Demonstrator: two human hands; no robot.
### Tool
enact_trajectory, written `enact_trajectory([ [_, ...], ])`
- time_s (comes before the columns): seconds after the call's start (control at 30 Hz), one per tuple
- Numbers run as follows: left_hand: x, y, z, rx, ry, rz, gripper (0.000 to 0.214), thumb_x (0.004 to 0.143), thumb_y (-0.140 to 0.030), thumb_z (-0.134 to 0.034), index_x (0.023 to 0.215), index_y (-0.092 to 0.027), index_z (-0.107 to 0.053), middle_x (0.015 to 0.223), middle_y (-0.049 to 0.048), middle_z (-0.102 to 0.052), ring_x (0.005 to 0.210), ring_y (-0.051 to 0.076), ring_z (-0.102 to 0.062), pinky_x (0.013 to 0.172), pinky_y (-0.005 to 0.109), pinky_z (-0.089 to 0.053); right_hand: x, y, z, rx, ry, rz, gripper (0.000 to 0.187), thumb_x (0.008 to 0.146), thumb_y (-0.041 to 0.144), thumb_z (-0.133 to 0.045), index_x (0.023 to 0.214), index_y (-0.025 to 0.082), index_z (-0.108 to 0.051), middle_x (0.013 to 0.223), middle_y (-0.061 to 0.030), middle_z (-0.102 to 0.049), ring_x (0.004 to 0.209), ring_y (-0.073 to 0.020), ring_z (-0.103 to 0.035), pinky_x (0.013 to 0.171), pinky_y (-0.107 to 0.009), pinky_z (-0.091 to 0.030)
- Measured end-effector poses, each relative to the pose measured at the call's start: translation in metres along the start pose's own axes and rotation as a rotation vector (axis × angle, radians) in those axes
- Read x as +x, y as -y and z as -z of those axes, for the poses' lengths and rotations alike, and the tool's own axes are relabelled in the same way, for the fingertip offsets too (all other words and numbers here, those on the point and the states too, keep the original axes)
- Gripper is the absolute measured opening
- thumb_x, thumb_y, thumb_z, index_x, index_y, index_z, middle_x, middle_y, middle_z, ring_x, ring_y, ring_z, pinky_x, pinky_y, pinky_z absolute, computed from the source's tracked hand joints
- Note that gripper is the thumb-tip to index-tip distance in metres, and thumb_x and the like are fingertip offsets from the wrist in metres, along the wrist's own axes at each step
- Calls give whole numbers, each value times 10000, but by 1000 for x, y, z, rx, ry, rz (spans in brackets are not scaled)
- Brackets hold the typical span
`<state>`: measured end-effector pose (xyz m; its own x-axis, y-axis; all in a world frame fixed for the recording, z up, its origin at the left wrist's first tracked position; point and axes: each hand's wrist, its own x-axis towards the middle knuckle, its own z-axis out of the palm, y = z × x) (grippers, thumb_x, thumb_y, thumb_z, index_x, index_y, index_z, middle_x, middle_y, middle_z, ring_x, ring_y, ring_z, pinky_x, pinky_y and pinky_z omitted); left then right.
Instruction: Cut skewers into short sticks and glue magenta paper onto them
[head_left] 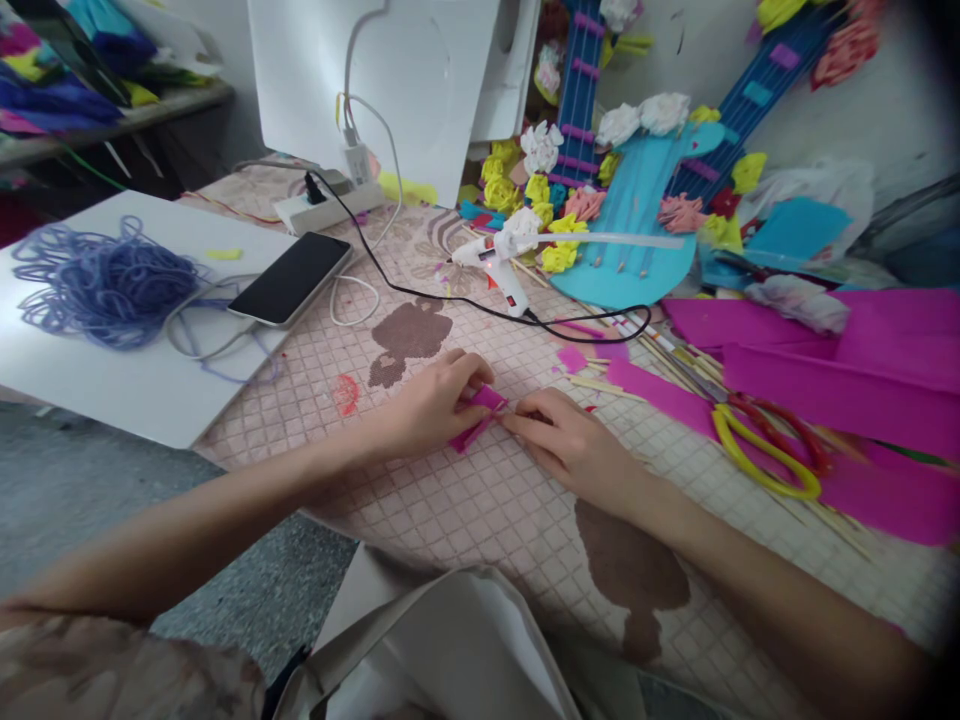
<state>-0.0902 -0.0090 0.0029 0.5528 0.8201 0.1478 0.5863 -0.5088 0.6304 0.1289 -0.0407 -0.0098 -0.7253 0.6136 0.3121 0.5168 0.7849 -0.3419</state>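
A small folded magenta piece [469,432], paper or felt (I cannot tell which), is in my hands just above the patterned tablecloth [420,490]. My left hand [439,405] is closed on it from the left, fingers curled over its top. From the right, my right hand [574,440] pinches at the piece's edge, and its fingertips hide what lies between them. Behind both hands a white glue gun [491,262] rests on the cloth with a small light glowing and a long clear glue stick [600,240] out of its back.
Scissors [765,450] with yellow and red handles lie on magenta sheets [885,390] beside thin wooden sticks at right. Turquoise and blue guitar shapes [637,200] with crumpled flowers stand behind. A phone [292,278], purple yarn [112,285] and power strip [322,205] are at left; the gun's black cord crosses the cloth.
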Motion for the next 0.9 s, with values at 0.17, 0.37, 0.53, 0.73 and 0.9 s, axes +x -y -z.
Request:
enact_trajectory([
  [0.17,-8,-3,6,-83,-36,11,109,846,-215,-552,932,-155,-579,898,39,-605,715,110,-577,632,235,-466,2,0,0,-17,1,6,300,908,105,-429,1144,128,-613,963,-125,-582,925,-219,-536,766,-376,-513],
  [0.37,-30,-16,1,211,-86,-49,80,855,-233,-561,869,-168,-604,888,55,-593,845,186,-546,728,324,-437,5,2,0,-49,13,2,277,929,134,-416,1127,172,-606,979,-105,-581,940,-216,-522,776,-384,-512],
  [0.53,-42,-22,-7,425,-117,-42,105,843,-286,-599,865,-184,-589,889,50,-602,853,221,-513,728,362,-383,6,2,0,-45,25,-5,271,925,129,-421,1119,173,-605,976,-106,-580,924,-215,-523,766,-384,-511],
  [0.73,-44,-24,-10,500,-109,-41,98,885,-273,-538,885,-190,-589,878,47,-608,844,224,-494,707,364,-338,9,1,-1,-70,1,28,264,921,118,-412,1090,132,-615,961,-124,-586,933,-228,-527,782,-387,-511],
  [0.9,-43,-26,-9,527,-105,-65,134,886,-226,-516,785,-176,-588,821,49,-602,806,215,-487,705,367,-332,6,0,3,-30,-50,28,281,916,107,-425,1139,176,-581,997,-103,-585,936,-209,-541,785,-379,-517],
])
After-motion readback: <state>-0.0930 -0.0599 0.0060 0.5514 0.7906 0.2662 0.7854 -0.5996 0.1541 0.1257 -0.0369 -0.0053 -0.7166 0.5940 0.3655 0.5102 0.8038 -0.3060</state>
